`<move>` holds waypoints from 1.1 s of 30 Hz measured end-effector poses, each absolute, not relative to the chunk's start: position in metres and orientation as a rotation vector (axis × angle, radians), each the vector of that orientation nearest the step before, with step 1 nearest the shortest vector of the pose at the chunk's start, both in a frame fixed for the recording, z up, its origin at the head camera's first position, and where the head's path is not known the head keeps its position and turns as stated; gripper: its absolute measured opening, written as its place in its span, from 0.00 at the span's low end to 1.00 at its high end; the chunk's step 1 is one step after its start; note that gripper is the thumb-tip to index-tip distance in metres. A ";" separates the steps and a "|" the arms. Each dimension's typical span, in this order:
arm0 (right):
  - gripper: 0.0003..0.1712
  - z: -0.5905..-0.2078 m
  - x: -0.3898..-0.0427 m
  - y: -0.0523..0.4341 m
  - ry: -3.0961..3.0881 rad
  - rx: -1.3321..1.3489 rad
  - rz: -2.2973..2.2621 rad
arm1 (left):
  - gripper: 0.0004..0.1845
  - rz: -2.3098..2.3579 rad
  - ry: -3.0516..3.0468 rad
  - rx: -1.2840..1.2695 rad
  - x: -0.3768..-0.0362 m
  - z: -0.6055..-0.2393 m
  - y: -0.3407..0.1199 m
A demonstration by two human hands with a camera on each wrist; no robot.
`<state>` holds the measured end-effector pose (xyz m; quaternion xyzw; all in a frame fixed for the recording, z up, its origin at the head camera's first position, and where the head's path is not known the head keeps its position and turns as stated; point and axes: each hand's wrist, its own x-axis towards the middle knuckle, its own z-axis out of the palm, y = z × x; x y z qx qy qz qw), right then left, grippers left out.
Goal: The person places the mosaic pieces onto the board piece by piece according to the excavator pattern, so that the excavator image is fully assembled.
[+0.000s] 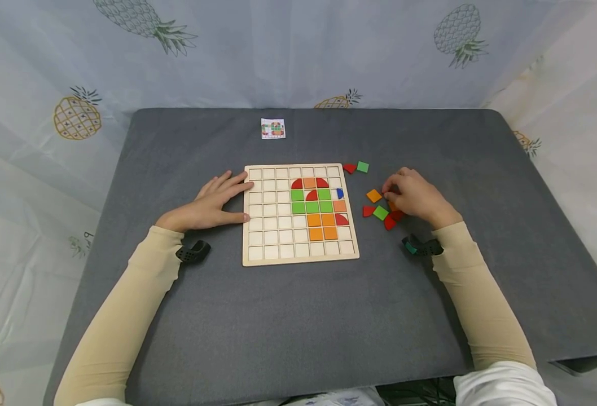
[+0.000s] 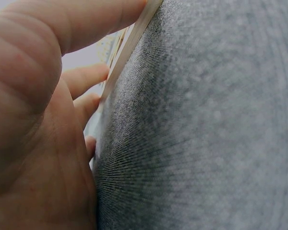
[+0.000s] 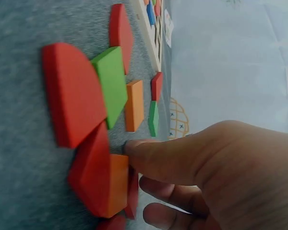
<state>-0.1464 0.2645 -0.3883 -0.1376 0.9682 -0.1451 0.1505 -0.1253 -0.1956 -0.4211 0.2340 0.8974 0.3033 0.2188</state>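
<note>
Your left hand (image 1: 209, 204) lies flat with fingers straight on the worktop (image 1: 288, 316), its fingertips touching the left edge of the wooden grid board (image 1: 300, 214), which sits near the worktop's middle. Your right hand (image 1: 414, 195) rests, fingers loosely curled, among the loose coloured tiles (image 1: 381, 212) just right of the board, a fingertip touching an orange tile (image 3: 116, 183); it grips nothing I can see.

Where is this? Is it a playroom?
Probably a small play or test corner indoors, not surely a playroom. A grey table stands before a pineapple-print curtain. On it lie a wooden puzzle board, loose coloured tiles and a little pattern card.
</note>
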 end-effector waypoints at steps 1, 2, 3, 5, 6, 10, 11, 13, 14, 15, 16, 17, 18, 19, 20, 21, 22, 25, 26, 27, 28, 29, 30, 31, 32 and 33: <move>0.14 -0.389 -0.146 0.266 2.778 -0.391 -0.427 | 0.45 0.837 2.485 0.645 -0.125 -0.421 -0.196; 0.15 -0.389 -0.146 0.267 2.774 -0.394 -0.438 | 0.45 0.837 2.485 0.645 -0.125 -0.421 -0.196; 0.17 -0.389 -0.145 0.268 2.768 -0.392 -0.447 | 0.45 0.838 2.485 0.645 -0.125 -0.421 -0.196; 0.21 -0.388 -0.145 0.271 2.758 -0.378 -0.463 | 0.44 0.836 2.488 0.640 -0.125 -0.421 -0.195; 0.22 -0.388 -0.144 0.272 2.754 -0.373 -0.466 | 0.44 0.835 2.491 0.637 -0.125 -0.421 -0.195; 0.23 -0.385 -0.141 0.276 2.751 -0.358 -0.444 | 0.44 0.830 2.485 0.651 -0.125 -0.421 -0.195; 0.23 -0.385 -0.141 0.277 2.754 -0.355 -0.434 | 0.44 0.828 2.483 0.654 -0.125 -0.420 -0.195; 0.22 -0.384 -0.141 0.278 2.755 -0.358 -0.424 | 0.44 0.826 2.479 0.658 -0.126 -0.420 -0.196; 0.22 -0.384 -0.141 0.278 2.754 -0.357 -0.426 | 0.44 0.826 2.479 0.657 -0.125 -0.420 -0.196; 0.22 -0.384 -0.141 0.278 2.754 -0.351 -0.430 | 0.44 0.828 2.478 0.658 -0.126 -0.420 -0.196; 0.22 -0.384 -0.141 0.278 2.754 -0.351 -0.437 | 0.44 0.829 2.480 0.655 -0.125 -0.420 -0.195; 0.21 -0.384 -0.141 0.278 2.758 -0.351 -0.445 | 0.44 0.830 2.483 0.654 -0.125 -0.420 -0.195; 0.19 -0.384 -0.141 0.279 2.764 -0.350 -0.462 | 0.44 0.832 2.485 0.652 -0.125 -0.420 -0.195; 0.18 -0.385 -0.142 0.279 2.775 -0.348 -0.484 | 0.44 0.835 2.486 0.652 -0.125 -0.420 -0.195; 0.16 -0.385 -0.141 0.281 2.787 -0.349 -0.512 | 0.44 0.835 2.487 0.650 -0.125 -0.420 -0.195; 0.15 -0.386 -0.141 0.282 2.802 -0.352 -0.545 | 0.44 0.834 2.485 0.651 -0.125 -0.420 -0.195; 0.14 -0.386 -0.141 0.283 2.806 -0.348 -0.590 | 0.44 0.835 2.485 0.648 -0.125 -0.420 -0.195; 0.17 -0.385 -0.139 0.284 2.787 -0.344 -0.743 | 0.44 0.835 2.482 0.649 -0.125 -0.420 -0.195; 0.19 -0.384 -0.138 0.284 2.777 -0.348 -0.785 | 0.44 0.835 2.482 0.648 -0.125 -0.420 -0.195; 0.20 -0.384 -0.137 0.283 2.772 -0.352 -0.817 | 0.44 0.835 2.483 0.648 -0.125 -0.421 -0.196; 0.20 -0.382 -0.136 0.281 2.766 -0.354 -0.844 | 0.44 0.838 2.487 0.644 -0.125 -0.421 -0.196; 0.21 -0.382 -0.136 0.280 2.772 -0.364 -0.861 | 0.44 0.838 2.487 0.644 -0.125 -0.421 -0.196; 0.20 -0.380 -0.135 0.278 2.785 -0.374 -0.873 | 0.44 0.842 2.487 0.645 -0.125 -0.421 -0.196; 0.19 -0.379 -0.134 0.277 2.801 -0.373 -0.882 | 0.44 0.847 2.487 0.648 -0.125 -0.421 -0.197; 0.17 -0.378 -0.132 0.275 2.816 -0.366 -0.886 | 0.44 0.853 2.486 0.650 -0.125 -0.421 -0.197; 0.15 -0.376 -0.131 0.272 2.821 -0.349 -0.892 | 0.44 0.855 2.486 0.655 -0.125 -0.421 -0.197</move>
